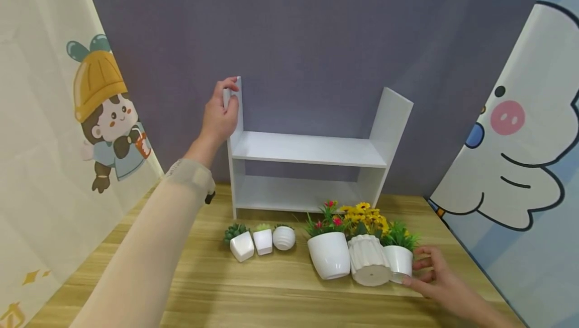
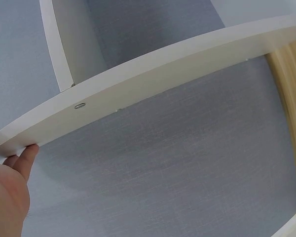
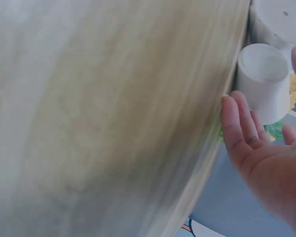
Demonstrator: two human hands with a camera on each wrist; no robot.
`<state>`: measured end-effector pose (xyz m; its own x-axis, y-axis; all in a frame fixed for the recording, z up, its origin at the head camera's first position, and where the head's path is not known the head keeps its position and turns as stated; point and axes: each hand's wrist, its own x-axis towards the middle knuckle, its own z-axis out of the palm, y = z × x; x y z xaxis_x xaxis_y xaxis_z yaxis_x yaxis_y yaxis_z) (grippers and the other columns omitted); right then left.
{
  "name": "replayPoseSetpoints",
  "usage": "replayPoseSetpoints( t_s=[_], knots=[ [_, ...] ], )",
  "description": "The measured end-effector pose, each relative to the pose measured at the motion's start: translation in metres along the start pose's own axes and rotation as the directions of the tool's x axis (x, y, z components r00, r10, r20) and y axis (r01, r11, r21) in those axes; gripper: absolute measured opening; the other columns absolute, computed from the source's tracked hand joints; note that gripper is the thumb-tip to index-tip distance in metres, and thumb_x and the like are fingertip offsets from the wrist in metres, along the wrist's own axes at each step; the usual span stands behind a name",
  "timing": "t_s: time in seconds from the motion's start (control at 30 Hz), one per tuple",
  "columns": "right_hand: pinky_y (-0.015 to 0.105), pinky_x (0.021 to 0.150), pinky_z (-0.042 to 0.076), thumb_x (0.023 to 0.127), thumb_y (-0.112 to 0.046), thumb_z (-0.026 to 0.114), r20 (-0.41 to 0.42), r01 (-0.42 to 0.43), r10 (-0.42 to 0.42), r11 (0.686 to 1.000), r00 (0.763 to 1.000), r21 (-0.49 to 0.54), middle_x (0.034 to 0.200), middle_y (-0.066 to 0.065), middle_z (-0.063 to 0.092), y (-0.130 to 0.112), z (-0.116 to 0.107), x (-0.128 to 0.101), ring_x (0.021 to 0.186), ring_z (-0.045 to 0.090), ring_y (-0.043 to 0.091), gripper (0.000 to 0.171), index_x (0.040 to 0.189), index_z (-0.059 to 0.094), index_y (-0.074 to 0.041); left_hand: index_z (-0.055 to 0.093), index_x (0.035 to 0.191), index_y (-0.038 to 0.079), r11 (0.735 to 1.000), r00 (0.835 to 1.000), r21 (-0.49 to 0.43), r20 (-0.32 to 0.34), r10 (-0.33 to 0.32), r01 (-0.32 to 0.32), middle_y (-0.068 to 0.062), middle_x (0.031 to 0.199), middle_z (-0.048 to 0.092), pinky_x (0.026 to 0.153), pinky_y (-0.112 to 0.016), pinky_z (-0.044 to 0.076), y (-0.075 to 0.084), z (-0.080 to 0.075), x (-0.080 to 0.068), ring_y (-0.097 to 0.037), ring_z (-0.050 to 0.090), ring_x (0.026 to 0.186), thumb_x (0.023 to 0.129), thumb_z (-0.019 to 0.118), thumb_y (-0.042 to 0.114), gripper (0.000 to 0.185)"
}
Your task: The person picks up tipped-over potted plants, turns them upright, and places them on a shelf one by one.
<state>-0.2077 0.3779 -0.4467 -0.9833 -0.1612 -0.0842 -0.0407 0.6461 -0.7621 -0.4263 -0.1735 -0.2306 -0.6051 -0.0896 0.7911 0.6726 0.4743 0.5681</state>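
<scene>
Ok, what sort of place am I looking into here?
Probably an indoor staged display corner: a plain grey backdrop hangs behind the white two-tier shelf, cartoon-printed sheets flank both sides, and potted plants sit in front.

The left grip point(image 1: 220, 117) hides part of the shelf point(image 1: 307, 149) at its upper left, yellow flowers point(image 1: 367, 219) cover its right foot, and the right-wrist view blurs the desk point(image 3: 113, 113) and crops the ribbed pot point(image 3: 276, 24) and right grip point(image 3: 271, 170), whose contact with the nearest pot point(image 3: 263, 94) is unclear.
</scene>
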Motion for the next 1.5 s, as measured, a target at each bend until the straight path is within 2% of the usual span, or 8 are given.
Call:
replayPoseSetpoints(
  t_s=[0.13, 0.3, 0.7, 1.03, 1.17, 1.27, 1.47, 1.5],
  knots=[
    [0.031, 0.07, 0.06, 0.104, -0.018, 0.077, 0.004, 0.039, -0.039, 0.999, 0.999, -0.004, 0.131, 0.029, 0.059, 0.007, 0.003, 0.001, 0.089, 0.068, 0.013, 0.085, 0.159, 0.015, 0.0, 0.057, 0.126, 0.01, 1.0, 1.0, 0.0, 0.002, -0.001, 0.001, 0.001, 0.163, 0.06, 0.104, -0.044, 0.048, 0.001, 0.002, -0.001, -0.025, 0.061, 0.145, 0.108, 0.049, 0.014, 0.021],
    [0.032, 0.066, 0.059, 0.107, -0.017, 0.073, 0.052, 0.09, -0.09, 0.996, 0.995, 0.004, 0.129, 0.028, 0.061, 0.011, -0.001, 0.005, 0.086, 0.066, 0.012, 0.079, 0.161, 0.017, 0.0, 0.057, 0.128, 0.009, 1.0, 1.0, 0.008, -0.007, -0.005, 0.005, 0.003, 0.163, 0.06, 0.097, -0.039, 0.046, -0.001, 0.001, -0.001, -0.026, 0.063, 0.136, 0.108, 0.048, 0.014, 0.022],
    [0.035, 0.072, 0.063, 0.108, -0.019, 0.07, 0.052, 0.013, -0.014, 1.0, 0.999, 0.017, 0.137, 0.033, 0.06, 0.01, -0.01, 0.01, 0.1, 0.069, 0.023, 0.081, 0.168, 0.018, -0.003, 0.056, 0.13, 0.012, 0.999, 1.0, 0.027, 0.009, -0.021, 0.021, 0.007, 0.165, 0.057, 0.079, -0.03, 0.04, 0.002, 0.0, -0.002, -0.031, 0.06, 0.102, 0.11, 0.047, 0.017, 0.023],
    [0.035, 0.07, 0.062, 0.107, -0.021, 0.073, 0.05, -0.007, 0.006, 1.0, 0.999, 0.007, 0.14, 0.036, 0.058, 0.011, -0.011, 0.011, 0.099, 0.069, 0.023, 0.09, 0.17, 0.012, -0.005, 0.056, 0.13, 0.012, 1.0, 1.0, 0.01, 0.005, -0.021, 0.021, 0.006, 0.165, 0.058, 0.081, -0.029, 0.04, 0.002, 0.001, -0.002, -0.028, 0.062, 0.114, 0.109, 0.047, 0.017, 0.023],
    [0.034, 0.07, 0.062, 0.104, -0.026, 0.077, 0.04, -0.04, 0.04, 0.999, 0.998, -0.018, 0.144, 0.04, 0.054, 0.008, -0.011, 0.01, 0.097, 0.068, 0.022, 0.1, 0.169, 0.005, -0.001, 0.056, 0.13, 0.012, 1.0, 1.0, 0.005, 0.008, -0.02, 0.02, 0.005, 0.166, 0.057, 0.078, -0.029, 0.039, 0.002, 0.002, -0.003, -0.027, 0.059, 0.101, 0.11, 0.047, 0.016, 0.023],
    [0.033, 0.073, 0.062, 0.107, -0.035, 0.073, 0.01, -0.102, 0.102, 0.994, 0.995, -0.04, 0.145, 0.04, 0.056, 0.005, -0.009, 0.01, 0.098, 0.068, 0.022, 0.095, 0.165, 0.009, 0.005, 0.056, 0.131, 0.012, 1.0, 1.0, 0.009, 0.01, -0.02, 0.019, 0.006, 0.166, 0.057, 0.077, -0.029, 0.039, 0.002, 0.002, -0.002, -0.028, 0.055, 0.093, 0.11, 0.046, 0.017, 0.024],
    [0.038, 0.075, 0.065, 0.112, -0.048, 0.062, -0.044, -0.181, 0.18, 0.983, 0.983, -0.025, 0.138, 0.039, 0.059, -0.002, -0.002, 0.011, 0.101, 0.071, 0.024, 0.091, 0.16, 0.016, 0.014, 0.056, 0.131, 0.012, 1.0, 1.0, 0.006, 0.009, -0.024, 0.024, 0.005, 0.166, 0.057, 0.083, -0.029, 0.04, 0.003, 0.002, -0.002, -0.027, 0.061, 0.116, 0.11, 0.047, 0.016, 0.023],
    [0.038, 0.075, 0.064, 0.112, -0.049, 0.06, -0.043, -0.18, 0.179, 0.983, 0.983, -0.024, 0.136, 0.039, 0.059, -0.003, -0.001, 0.012, 0.101, 0.071, 0.024, 0.093, 0.16, 0.015, 0.017, 0.056, 0.131, 0.012, 1.0, 1.0, 0.007, 0.008, -0.027, 0.026, 0.005, 0.166, 0.057, 0.082, -0.029, 0.04, 0.002, 0.002, -0.002, -0.028, 0.061, 0.112, 0.11, 0.046, 0.016, 0.023]
  ],
)
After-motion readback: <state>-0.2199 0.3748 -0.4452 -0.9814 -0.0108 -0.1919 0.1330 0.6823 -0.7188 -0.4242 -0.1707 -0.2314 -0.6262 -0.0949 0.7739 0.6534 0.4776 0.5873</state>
